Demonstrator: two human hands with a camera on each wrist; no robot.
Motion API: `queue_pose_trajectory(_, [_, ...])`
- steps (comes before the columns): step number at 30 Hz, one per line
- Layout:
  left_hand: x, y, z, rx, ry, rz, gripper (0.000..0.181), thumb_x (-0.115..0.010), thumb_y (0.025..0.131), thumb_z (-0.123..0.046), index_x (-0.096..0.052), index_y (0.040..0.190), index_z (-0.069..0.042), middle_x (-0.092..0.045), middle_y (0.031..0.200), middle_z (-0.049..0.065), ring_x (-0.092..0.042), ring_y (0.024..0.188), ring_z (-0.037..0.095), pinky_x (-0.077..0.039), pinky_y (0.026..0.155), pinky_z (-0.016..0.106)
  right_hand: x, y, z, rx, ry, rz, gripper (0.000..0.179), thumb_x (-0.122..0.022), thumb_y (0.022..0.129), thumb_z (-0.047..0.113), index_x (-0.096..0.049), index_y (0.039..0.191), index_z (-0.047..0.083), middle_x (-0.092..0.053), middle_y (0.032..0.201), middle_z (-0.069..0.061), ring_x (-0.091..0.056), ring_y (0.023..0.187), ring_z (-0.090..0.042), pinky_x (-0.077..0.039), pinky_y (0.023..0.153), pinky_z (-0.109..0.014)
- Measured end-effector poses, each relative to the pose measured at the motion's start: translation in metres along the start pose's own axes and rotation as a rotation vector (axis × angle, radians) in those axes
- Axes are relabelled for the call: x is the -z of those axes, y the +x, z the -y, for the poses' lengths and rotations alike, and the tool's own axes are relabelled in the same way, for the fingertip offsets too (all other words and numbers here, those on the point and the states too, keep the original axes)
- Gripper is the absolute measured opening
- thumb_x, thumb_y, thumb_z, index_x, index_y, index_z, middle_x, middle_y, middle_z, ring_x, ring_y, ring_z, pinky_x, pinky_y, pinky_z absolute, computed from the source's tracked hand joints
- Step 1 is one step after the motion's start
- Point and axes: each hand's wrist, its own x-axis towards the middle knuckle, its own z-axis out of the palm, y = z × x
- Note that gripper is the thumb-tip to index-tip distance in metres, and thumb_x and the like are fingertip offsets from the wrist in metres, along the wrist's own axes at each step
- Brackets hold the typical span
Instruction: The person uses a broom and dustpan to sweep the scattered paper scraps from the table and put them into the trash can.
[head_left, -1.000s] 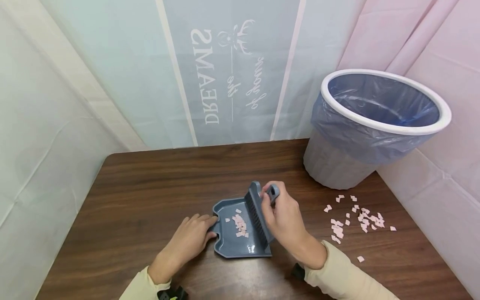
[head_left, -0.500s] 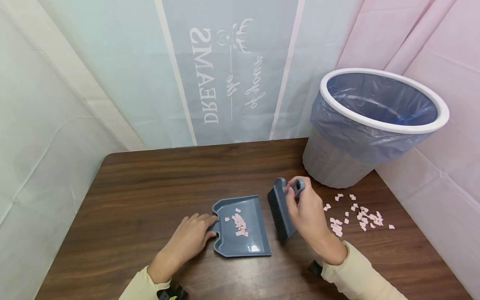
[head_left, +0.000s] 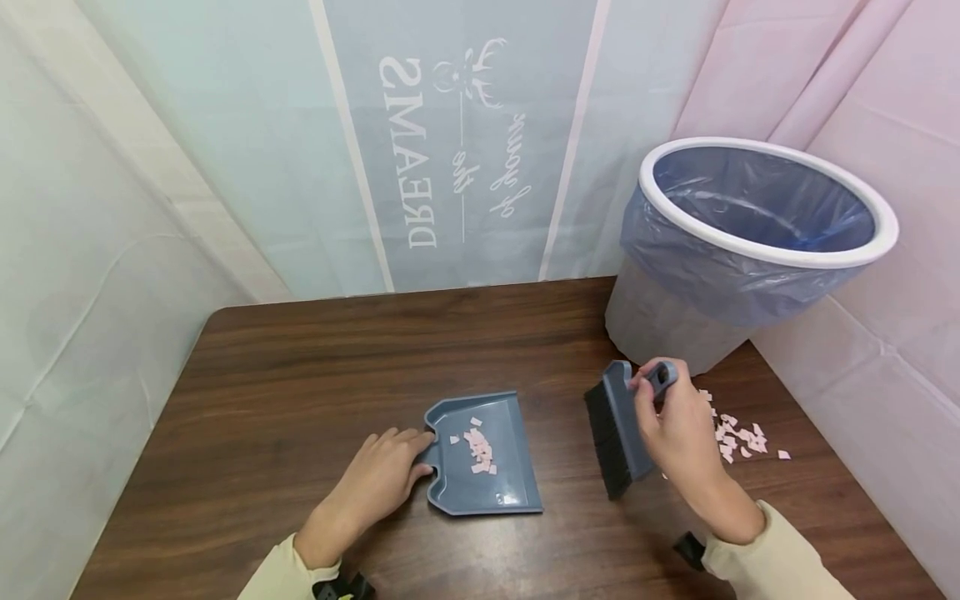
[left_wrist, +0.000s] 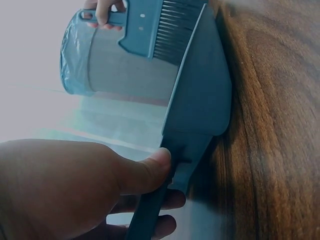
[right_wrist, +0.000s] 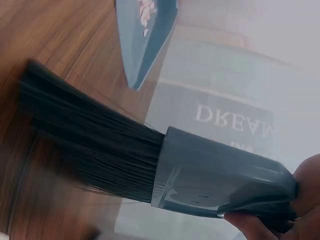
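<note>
A blue-grey dustpan (head_left: 491, 492) lies on the table with a small heap of pink paper scraps (head_left: 480, 450) in it. My left hand (head_left: 378, 479) grips its handle, thumb on one side and fingers on the other, as the left wrist view shows. To the right of the pan, my right hand (head_left: 678, 425) holds a matching hand brush (head_left: 630, 425) by its handle. Its dark bristles (right_wrist: 95, 130) point left and down toward the table, apart from the pan. More paper scraps (head_left: 738, 437) lie on the table beyond the right hand, partly hidden by it.
A grey waste bin (head_left: 667, 325) with a white rim and a bluish plastic liner stands at the table's back right. Cloth hangings (head_left: 480, 167) enclose the back and both sides. The brown wooden table (head_left: 322, 358) extends left of the pan.
My right hand has carried the brush rightward, off the dustpan and toward the loose scraps, covering some of them. The left hand and dustpan have stayed in place.
</note>
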Motion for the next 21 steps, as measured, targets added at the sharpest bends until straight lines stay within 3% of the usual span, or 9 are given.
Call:
queue_pose_trajectory(7, [0.000, 0.001, 0.001, 0.002, -0.010, 0.019, 0.037, -0.076, 0.091, -0.019, -0.069, 0.124, -0.003, -0.071, 0.116, 0.011, -0.065, 0.102, 0.035, -0.051, 0.083, 0.053, 0.016, -0.002, -0.013, -0.020, -0.038, -0.004, 0.021, -0.062, 0.088, -0.014, -0.056, 0.106, -0.005, -0.071, 0.088, -0.009, -0.046, 0.060, 0.002, -0.037, 0.054, -0.014])
queue_pose_trajectory(21, [-0.007, -0.001, 0.007, -0.052, -0.004, 0.003, 0.038, -0.074, 0.093, -0.021, -0.067, 0.126, -0.003, -0.070, 0.115, 0.009, -0.064, 0.100, 0.028, -0.050, 0.082, 0.048, 0.049, -0.010, -0.034, -0.091, -0.087, -0.013, 0.019, -0.060, 0.089, -0.011, -0.057, 0.107, -0.006, -0.070, 0.086, -0.012, -0.041, 0.065, 0.017, -0.037, 0.055, -0.012])
